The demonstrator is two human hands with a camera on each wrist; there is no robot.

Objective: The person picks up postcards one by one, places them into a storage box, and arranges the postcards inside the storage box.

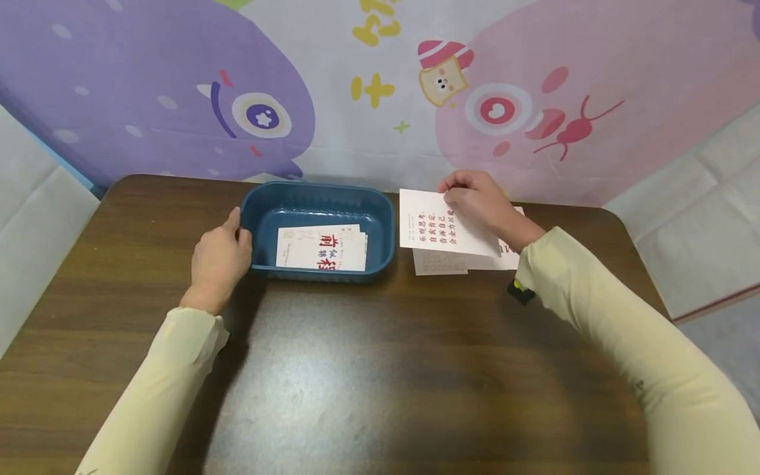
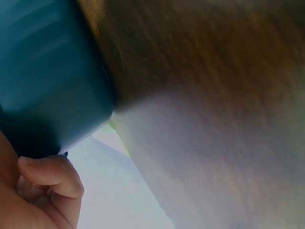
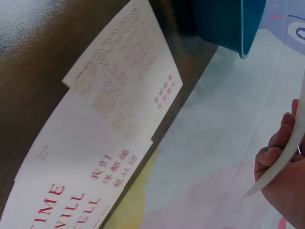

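Right hand (image 1: 477,201) pinching a card (image 1: 424,227) at its far edge, above loose cards (image 1: 439,264) right of the blue tray (image 1: 317,198), left fingers (image 1: 233,219) curled at its left rim: a slack pinch could drop the card.

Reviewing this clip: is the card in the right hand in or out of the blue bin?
Out: the right hand holds the card above other cards, beside the blue bin.

My card (image 1: 436,224) is white with red characters, the tray (image 1: 317,198) dark teal, the table (image 1: 386,369) streaked brown, my sleeves (image 1: 623,343) cream.
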